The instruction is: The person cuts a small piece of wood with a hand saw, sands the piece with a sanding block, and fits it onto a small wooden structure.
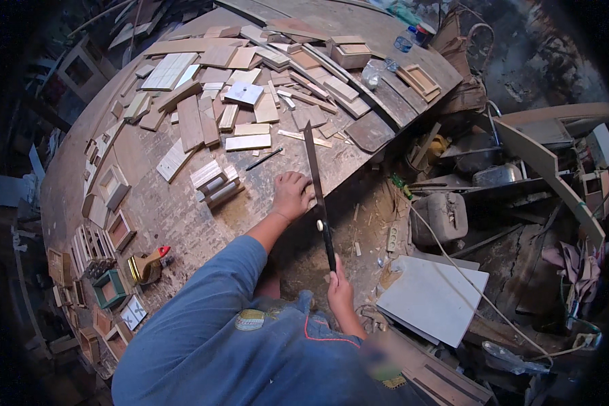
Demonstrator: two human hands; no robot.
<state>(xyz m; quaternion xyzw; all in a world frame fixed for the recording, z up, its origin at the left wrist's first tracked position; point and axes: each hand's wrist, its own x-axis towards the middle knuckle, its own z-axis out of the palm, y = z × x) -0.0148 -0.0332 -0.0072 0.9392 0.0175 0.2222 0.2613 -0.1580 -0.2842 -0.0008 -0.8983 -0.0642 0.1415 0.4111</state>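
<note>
My right hand (340, 291) is closed round the black handle of a handsaw (312, 162). The saw's long thin blade points away from me and passes over the table's near edge. Just left of the blade, my left hand (291, 195) presses down at that edge with its fingers curled. Whatever lies under those fingers is mostly hidden; a small pale bit shows by the fingertips. To the left of that hand stands a group of short wooden blocks (216, 183). A dark pencil or pen (264, 159) lies beyond it, near a pale wood strip (304, 139).
Many wood offcuts (191, 122) cover the far part of the table (183, 223). Small wooden boxes (114, 186) and a paintbrush on a can (144, 266) are at the left. Right of me are a white board (433, 298), a plastic jerrycan (440, 218) and a cable (446, 257).
</note>
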